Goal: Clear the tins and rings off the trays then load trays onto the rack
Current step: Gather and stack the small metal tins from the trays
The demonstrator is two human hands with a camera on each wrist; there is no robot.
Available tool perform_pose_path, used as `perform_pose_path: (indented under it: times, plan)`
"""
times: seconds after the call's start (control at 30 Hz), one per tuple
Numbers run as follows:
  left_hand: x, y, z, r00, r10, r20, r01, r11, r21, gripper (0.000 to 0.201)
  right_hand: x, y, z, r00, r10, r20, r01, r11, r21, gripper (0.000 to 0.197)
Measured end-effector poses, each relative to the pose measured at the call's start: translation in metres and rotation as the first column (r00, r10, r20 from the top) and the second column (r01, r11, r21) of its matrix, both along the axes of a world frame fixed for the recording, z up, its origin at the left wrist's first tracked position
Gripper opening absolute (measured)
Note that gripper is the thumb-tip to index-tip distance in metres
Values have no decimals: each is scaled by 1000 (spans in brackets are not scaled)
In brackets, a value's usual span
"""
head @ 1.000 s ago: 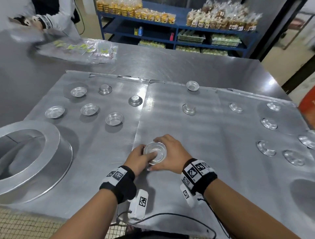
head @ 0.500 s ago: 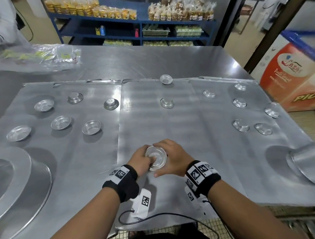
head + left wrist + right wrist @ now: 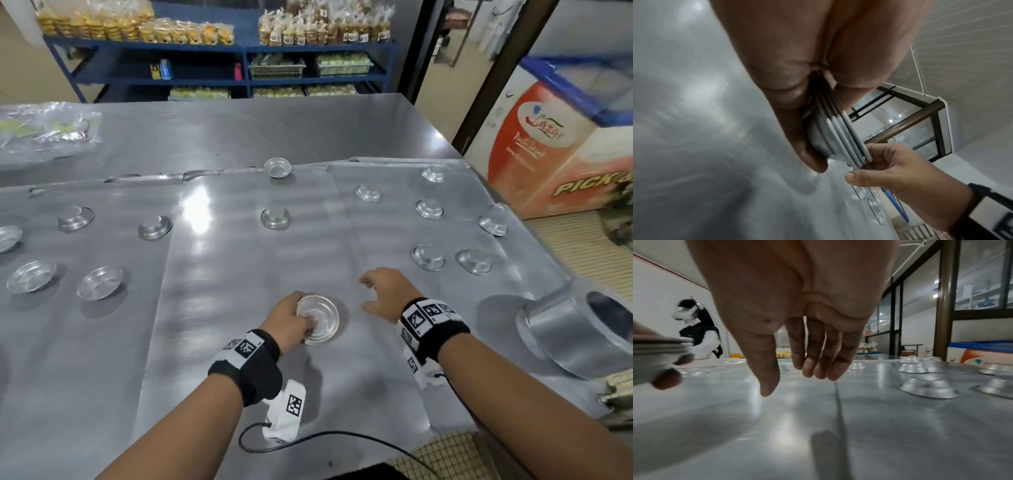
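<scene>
Head view: a nested stack of small round aluminium tins (image 3: 318,319) is gripped by the left hand (image 3: 287,320). The right hand (image 3: 386,294), fingers (image 3: 813,356) loosely spread and empty, is held nearer the upturned tins (image 3: 428,257) lying ahead and to its right on the counter's flat metal trays (image 3: 376,342).

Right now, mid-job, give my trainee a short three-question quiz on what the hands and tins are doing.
1. True or false: the left hand grips a nested stack of tins, not a single tin.
2. Multiple choice: the right hand is A) gripping the stack, B) open and holding nothing, C) resting on the large ring.
3. Fill in: the loose tins nearest the right hand lie with their rims ____ on the tray.

Key: 1 true; 2 B; 3 down.
</scene>
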State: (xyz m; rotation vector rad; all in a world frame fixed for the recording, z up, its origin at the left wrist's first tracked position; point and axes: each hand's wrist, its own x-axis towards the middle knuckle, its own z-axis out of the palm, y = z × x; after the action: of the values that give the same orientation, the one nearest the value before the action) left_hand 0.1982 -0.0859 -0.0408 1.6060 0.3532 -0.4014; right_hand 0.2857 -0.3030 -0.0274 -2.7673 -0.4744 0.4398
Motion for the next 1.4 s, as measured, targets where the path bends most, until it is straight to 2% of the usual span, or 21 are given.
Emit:
perform_pose_path:
  times: [0.23, 0.33, 0.5, 0.63, 0.87, 0.93, 1.03, 1.13, 1.27, 1.33, 1.4]
  plan:
    - [39, -68, 6, 1000, -3, -5, 3, 1000, 16, 34, 64, -83, -15, 983, -139, 121, 162, 965, -205, 58]
    - [51, -90, 7, 1000, 12, -2, -12, 1000, 19, 37, 88, -109, -23, 973, -159, 168, 194, 956, -222, 53]
    - [63, -119, 3, 998, 53, -20, -52, 998, 27, 38, 119, -136, -30, 971, -228, 70, 238, 944, -228, 56]
    - [67, -131, -6, 996, 86, -17, -84, 993, 85, 38, 129, -145, -37, 977, -211, 8, 209, 960, -188, 65]
    - [68, -148, -6, 992, 124, 0, -123, 988, 94, 37, 128, -149, -36, 976, -213, 52, 209, 976, 59, 62]
    - [68, -151, -6, 991, 133, 2, -133, 988, 80, 38, 122, -148, -33, 971, -227, 75, 211, 961, 178, 66]
    - [68, -151, -7, 988, 156, -4, -155, 985, 69, 38, 106, -142, -26, 968, -228, 102, 178, 916, 360, 82]
    - [66, -150, -8, 979, 203, -30, -202, 979, 27, 36, 84, -132, -19, 970, -193, 149, 80, 831, 550, 76]
    - [65, -147, -14, 960, 273, -58, -277, 959, -63, 25, 52, -116, -12, 978, -175, 110, 38, 674, 737, 72]
    - [63, -144, -15, 952, 299, -69, -305, 948, -93, 38, 39, -110, -10, 987, -143, 75, 32, 629, 777, 70]
    - [61, -142, -14, 955, 287, -77, -294, 948, -121, 52, 28, -105, -10, 994, -99, 55, 18, 619, 785, 69]
